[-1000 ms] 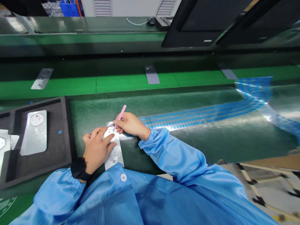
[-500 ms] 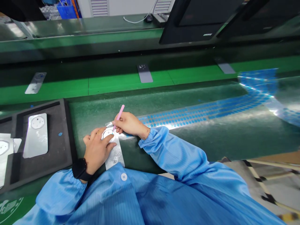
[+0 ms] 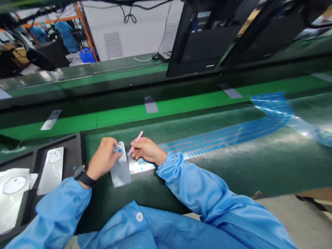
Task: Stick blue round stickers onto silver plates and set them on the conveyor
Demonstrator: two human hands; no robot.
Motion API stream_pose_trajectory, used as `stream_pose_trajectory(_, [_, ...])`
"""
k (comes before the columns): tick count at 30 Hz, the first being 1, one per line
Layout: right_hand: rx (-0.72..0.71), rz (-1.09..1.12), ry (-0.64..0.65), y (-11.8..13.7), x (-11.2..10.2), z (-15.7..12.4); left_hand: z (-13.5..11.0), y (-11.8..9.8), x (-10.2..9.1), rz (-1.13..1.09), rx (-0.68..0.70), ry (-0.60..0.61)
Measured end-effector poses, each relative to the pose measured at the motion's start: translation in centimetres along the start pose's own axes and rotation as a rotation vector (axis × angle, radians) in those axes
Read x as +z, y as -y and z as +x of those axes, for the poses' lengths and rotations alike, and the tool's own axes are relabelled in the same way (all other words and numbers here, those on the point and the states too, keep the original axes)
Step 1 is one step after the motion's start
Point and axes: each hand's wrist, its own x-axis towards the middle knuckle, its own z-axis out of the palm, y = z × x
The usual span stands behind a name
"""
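My left hand is closed on the upper left edge of a grey phone back panel, which it holds tilted with its smooth face showing. A small blue dot shows by my left thumb; whether it is on the thumb or the panel I cannot tell. Just right of the panel, my right hand pinches pink tweezers, their tips pointing down and apart from the panel. Below my right hand lies the near end of a clear sheet with blue round stickers.
The sticker strip runs right along the dark green bench. A black tray with silvery panels stands at left. More panels lie on the green belt, including a grey one. Monitors hang behind.
My left hand has lifted and turned the panel, so its smooth grey face now shows. The tweezers have moved off it to the right. The head view has tilted upward.
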Motion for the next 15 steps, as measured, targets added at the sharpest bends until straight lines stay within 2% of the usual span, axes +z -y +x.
stream_pose_trajectory(4, [0.018, 0.039, 0.025, 0.1, -0.2, 0.3, 8.7, 1.4, -6.1, 0.11, -0.036, -0.145])
stream_pose_trajectory(6, [0.011, 0.05, 0.033, 0.1, -0.2, 0.3, 11.7, 2.0, -9.2, 0.168, -0.112, -0.257])
stream_pose_trajectory(7, [0.007, 0.055, 0.032, 0.0, -0.2, 0.3, 12.3, 2.4, -10.6, 0.197, -0.161, -0.318])
stream_pose_trajectory(9, [0.008, 0.063, 0.035, -0.1, -0.2, 0.3, 11.8, 3.2, -12.9, 0.254, -0.258, -0.425])
stream_pose_trajectory(11, [0.017, 0.07, 0.043, -0.2, -0.2, 0.3, 9.1, 4.5, -14.2, 0.31, -0.366, -0.464])
stream_pose_trajectory(13, [0.026, 0.072, 0.05, -0.2, -0.3, 0.3, 5.0, 6.1, -14.4, 0.357, -0.484, -0.423])
stream_pose_trajectory(15, [0.028, 0.066, 0.041, -0.2, -0.2, 0.3, 0.7, 8.2, -13.5, 0.385, -0.595, -0.317])
